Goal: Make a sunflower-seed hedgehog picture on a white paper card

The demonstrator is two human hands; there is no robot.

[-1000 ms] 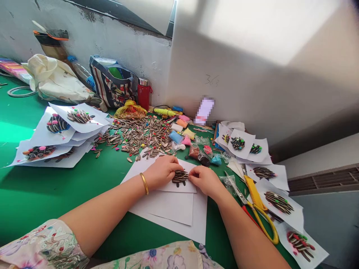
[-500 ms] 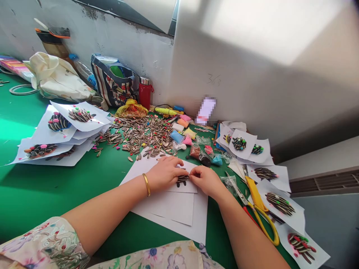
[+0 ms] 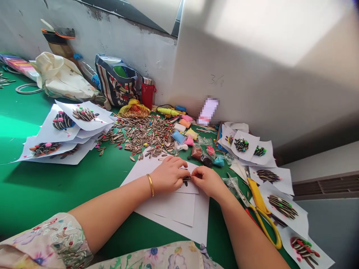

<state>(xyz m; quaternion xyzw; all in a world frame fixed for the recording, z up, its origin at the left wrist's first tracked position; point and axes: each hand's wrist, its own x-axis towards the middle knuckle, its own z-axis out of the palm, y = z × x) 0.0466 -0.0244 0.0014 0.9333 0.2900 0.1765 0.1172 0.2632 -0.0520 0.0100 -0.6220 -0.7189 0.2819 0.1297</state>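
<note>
My left hand, with a gold bangle at the wrist, lies over a small white card, its fingers curved and apart, resting on it. Partly hidden beneath those fingers is a dark figure of striped sunflower seeds with small dark feet. My right hand is closed in a pinch at the figure's right end; what is between the fingertips is too small to make out. Under the card lie larger sheets of white paper.
Loose sunflower seeds spread beyond the paper, beside bags of coloured clay. Yellow-handled scissors lie right of my right forearm. Finished seed cards line the right edge; a stack of cards sits left. A red bottle stands behind.
My left fingers have shifted slightly and now cover more of the seed figure. The right hand keeps its pinch at the figure's end. The whole view has moved a little.
</note>
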